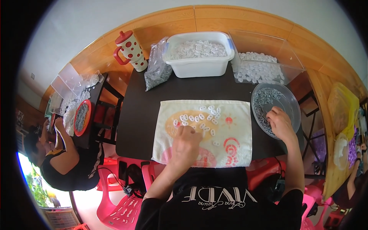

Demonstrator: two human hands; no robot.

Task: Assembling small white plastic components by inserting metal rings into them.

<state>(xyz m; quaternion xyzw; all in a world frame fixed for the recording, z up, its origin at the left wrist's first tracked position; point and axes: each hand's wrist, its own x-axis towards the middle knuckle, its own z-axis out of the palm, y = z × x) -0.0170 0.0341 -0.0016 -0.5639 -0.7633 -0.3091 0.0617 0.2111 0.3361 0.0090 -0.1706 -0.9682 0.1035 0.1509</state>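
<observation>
Mostly oval pieces (pixel 201 116) on cloth (pixel 243 132).

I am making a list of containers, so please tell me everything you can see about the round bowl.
The bowl is round, grey and see-through, apparently plastic, with a thin rim. It stands upright near the right edge of the dark table, close beside the towel; whether they touch is unclear. Small grey metal-looking pieces lie mostly on its left side. The right hand reaches inside.
</observation>
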